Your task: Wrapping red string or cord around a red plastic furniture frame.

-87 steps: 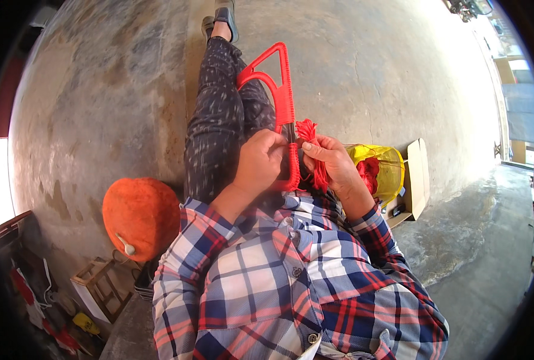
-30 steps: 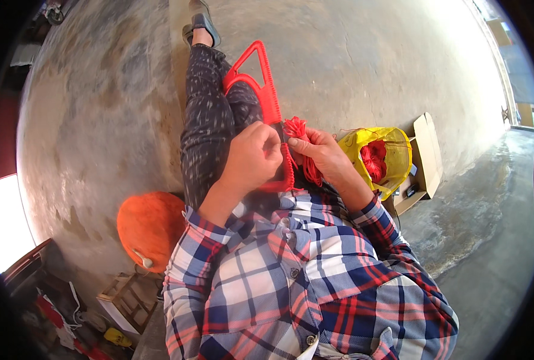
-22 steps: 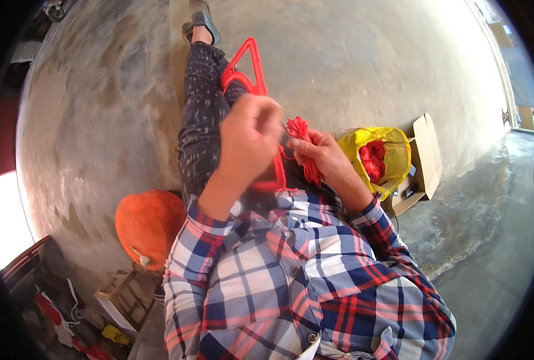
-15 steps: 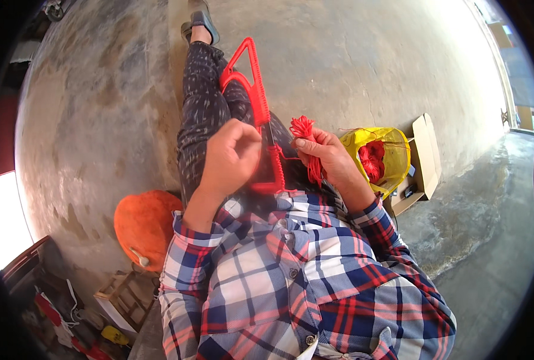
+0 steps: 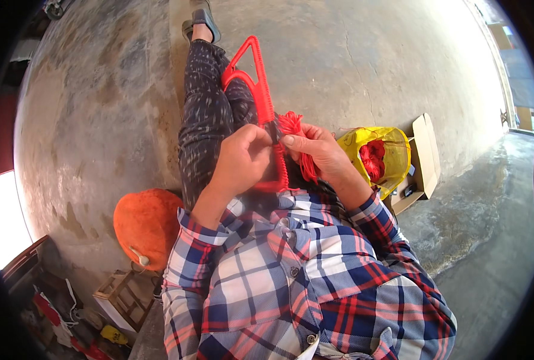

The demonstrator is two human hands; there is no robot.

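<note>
Across my lap lies a long frame (image 5: 263, 103), mostly wrapped in red cord, with a short dark stretch of its bar showing between my hands. A red cord bundle (image 5: 307, 167) hangs from my right hand (image 5: 325, 153), its looped end sticking up above the thumb. The right thumb and fingertips come up against the frame's bar. On the other side of the bar, my left hand (image 5: 241, 157) is closed, thumb and fingers bent together beside the dark stretch; what it pinches is hidden.
To my right stands a yellow bag (image 5: 352, 157) with red cord (image 5: 373, 159) inside, next to an open cardboard box (image 5: 426, 156). An orange cushioned seat (image 5: 145, 225) is at my left, and a wooden crate (image 5: 123, 294) lies below it.
Both hands have come closer together at the frame's bar. My left hand moved right, and my right hand moved slightly left with the cord bundle.
</note>
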